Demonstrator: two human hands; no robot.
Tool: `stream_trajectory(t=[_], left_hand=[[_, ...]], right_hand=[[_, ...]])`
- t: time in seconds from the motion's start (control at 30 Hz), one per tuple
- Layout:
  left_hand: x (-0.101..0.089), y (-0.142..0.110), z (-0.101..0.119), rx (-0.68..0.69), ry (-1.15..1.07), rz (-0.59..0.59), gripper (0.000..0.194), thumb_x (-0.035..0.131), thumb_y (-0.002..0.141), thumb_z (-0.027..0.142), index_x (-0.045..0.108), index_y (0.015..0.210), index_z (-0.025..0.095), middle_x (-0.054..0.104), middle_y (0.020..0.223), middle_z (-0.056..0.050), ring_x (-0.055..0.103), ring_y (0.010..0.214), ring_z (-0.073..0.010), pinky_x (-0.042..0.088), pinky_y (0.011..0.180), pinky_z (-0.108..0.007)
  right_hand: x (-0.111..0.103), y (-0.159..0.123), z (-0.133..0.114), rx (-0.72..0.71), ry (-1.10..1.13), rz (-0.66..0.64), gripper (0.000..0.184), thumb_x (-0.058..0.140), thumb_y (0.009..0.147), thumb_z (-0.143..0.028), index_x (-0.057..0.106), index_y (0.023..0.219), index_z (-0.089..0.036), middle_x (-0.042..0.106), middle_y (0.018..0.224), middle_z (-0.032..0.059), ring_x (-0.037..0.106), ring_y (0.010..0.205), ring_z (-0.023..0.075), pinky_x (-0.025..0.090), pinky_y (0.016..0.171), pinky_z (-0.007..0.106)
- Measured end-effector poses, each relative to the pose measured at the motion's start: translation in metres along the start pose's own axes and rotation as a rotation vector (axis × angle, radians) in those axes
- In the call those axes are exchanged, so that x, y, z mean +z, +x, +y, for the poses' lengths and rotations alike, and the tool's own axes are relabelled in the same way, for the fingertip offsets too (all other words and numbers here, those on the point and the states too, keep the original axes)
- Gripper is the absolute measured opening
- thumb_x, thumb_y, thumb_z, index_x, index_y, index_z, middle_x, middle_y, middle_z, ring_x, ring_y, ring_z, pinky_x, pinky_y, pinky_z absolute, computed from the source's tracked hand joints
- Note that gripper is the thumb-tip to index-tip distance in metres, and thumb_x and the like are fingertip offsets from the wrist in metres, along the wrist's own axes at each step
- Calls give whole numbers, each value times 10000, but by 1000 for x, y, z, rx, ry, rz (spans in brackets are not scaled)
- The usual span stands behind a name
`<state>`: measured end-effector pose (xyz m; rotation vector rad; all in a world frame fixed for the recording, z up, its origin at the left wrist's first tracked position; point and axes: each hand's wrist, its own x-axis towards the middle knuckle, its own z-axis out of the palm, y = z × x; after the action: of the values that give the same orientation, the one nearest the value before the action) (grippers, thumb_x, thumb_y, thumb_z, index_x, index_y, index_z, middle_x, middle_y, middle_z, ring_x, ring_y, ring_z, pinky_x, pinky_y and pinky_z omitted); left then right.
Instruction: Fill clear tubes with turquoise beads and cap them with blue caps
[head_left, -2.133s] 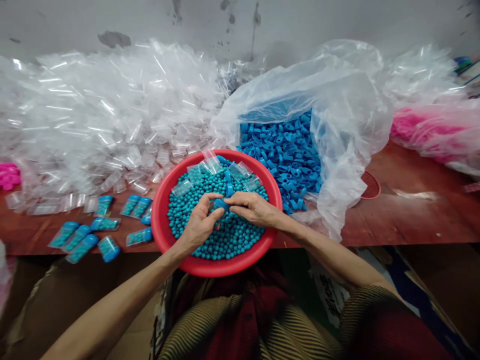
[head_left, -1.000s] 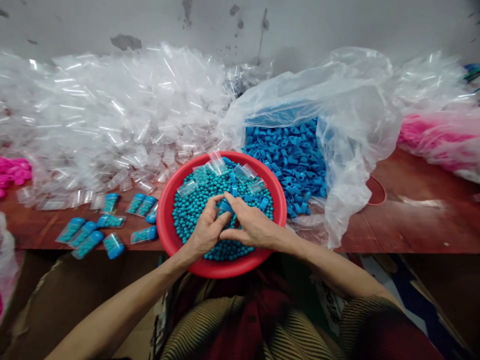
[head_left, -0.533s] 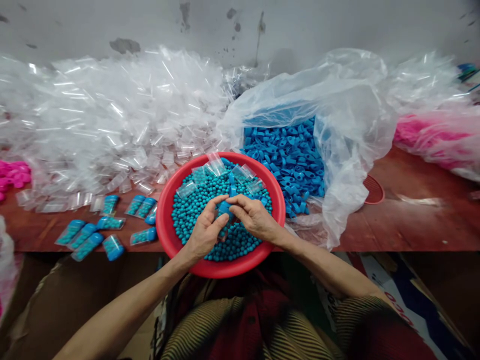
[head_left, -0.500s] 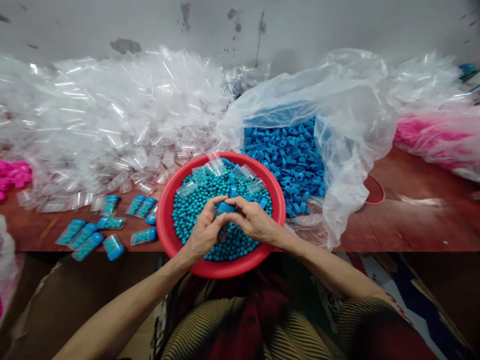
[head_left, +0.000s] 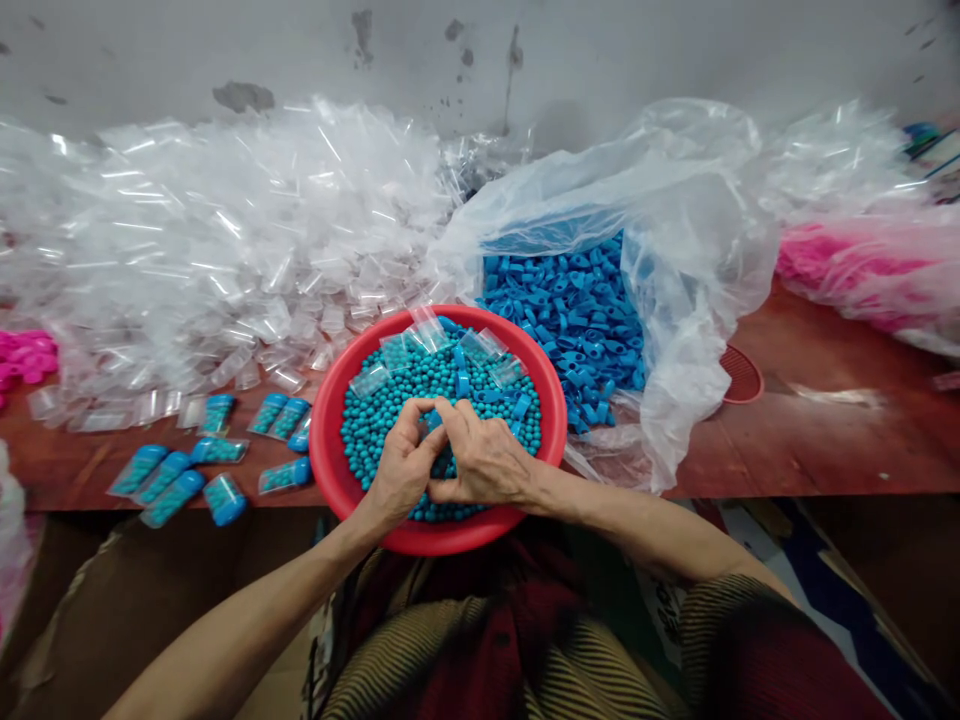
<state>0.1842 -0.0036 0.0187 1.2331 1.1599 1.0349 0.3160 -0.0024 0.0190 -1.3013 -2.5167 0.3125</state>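
Over the red basin, my left hand is closed round a small clear plastic container with a blue cap, which is mostly hidden by fingers. My right hand grips the same container from the other side, its fingers bent over the cap and its thumb lower down. Turquoise beads fill the basin beneath both hands. Several clear empty containers and a few loose blue caps lie on top of the beads.
Filled, blue-capped containers lie left of the basin on the red-brown table. Behind them rises a big heap of clear containers. An open plastic bag spills blue caps. Pink pieces sit in a bag at the right.
My right hand's fingers have moved up and over the blue cap, hiding most of it. The view has shifted slightly.
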Motion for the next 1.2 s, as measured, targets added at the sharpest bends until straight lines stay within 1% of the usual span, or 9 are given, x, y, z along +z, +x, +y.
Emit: stream_trajectory(t=[0.27, 0.4, 0.57, 0.67, 0.73, 0.8, 0.9, 1.07, 1.2], left_hand=[[-14, 5, -10, 39, 175, 38, 221, 563, 801, 319, 492, 959, 182, 493, 759, 32, 471, 688, -105, 413, 656, -232], [-35, 6, 4, -24, 167, 36, 325, 550, 807, 356, 454, 1077, 203, 520, 764, 31, 476, 596, -93, 415, 550, -217], [-101, -2, 18, 90, 454, 362, 320, 571, 785, 310, 491, 1078, 208, 561, 828, 25, 524, 671, -105, 459, 621, -241], [-141, -8, 12, -18, 760, 568, 343, 578, 767, 287, 504, 1097, 233, 586, 867, 24, 568, 735, -155, 484, 682, -312], [-154, -11, 6, 19, 1020, 654, 355, 561, 776, 293, 510, 1122, 237, 605, 943, -16, 586, 875, -231, 474, 764, -381], [-148, -13, 2, 153, 1182, 660, 316, 514, 813, 310, 526, 1115, 217, 618, 974, -56, 570, 971, -277, 445, 816, -412], [-112, -8, 0, 258, 1149, 510, 201, 456, 847, 312, 592, 931, 191, 635, 810, -36, 599, 763, -213, 438, 688, -332], [-37, 14, -10, 100, 1009, -40, 222, 493, 845, 334, 580, 1001, 203, 622, 692, -4, 599, 660, -186, 399, 617, -285], [-12, 29, -23, 88, 1078, -141, 193, 515, 836, 306, 553, 993, 201, 635, 771, -30, 615, 753, -211, 414, 658, -300]], right_hand=[[3, 9, -1, -29, 88, -101, 764, 515, 845, -456, 177, 1421, -86, 513, 1170, 203, 620, 874, 261, 537, 614, 368], [-10, 12, 18, -9, 224, 0, 691, 538, 871, -392, 227, 1445, -166, 525, 1271, 176, 595, 1043, 259, 528, 788, 399], [-20, 5, 56, 191, 211, 81, 363, 509, 900, -284, 560, 1231, -143, 677, 1087, 108, 646, 967, 212, 498, 844, 346], [-16, 0, 69, 228, 146, 51, 302, 489, 904, -257, 611, 1166, -170, 686, 1106, 88, 637, 1017, 218, 487, 865, 345], [-12, 0, 73, 236, 106, 30, 300, 451, 917, -232, 614, 1163, -181, 679, 1134, 77, 627, 1047, 213, 476, 881, 340], [-11, 3, 74, 235, 70, 17, 316, 406, 931, -216, 609, 1171, -186, 673, 1147, 67, 620, 1056, 207, 468, 876, 324], [-14, 13, 74, 217, -6, 6, 352, 352, 937, -170, 594, 1191, -201, 662, 1146, 60, 613, 1039, 198, 458, 836, 294], [-20, 36, 72, 40, -217, -167, 417, 301, 935, -138, 519, 1269, -261, 601, 1085, 85, 606, 875, 198, 420, 634, 270], [-15, 45, 72, -27, -320, -267, 359, 269, 965, -207, 569, 1162, -222, 552, 1063, 116, 565, 809, 195, 363, 581, 268]])
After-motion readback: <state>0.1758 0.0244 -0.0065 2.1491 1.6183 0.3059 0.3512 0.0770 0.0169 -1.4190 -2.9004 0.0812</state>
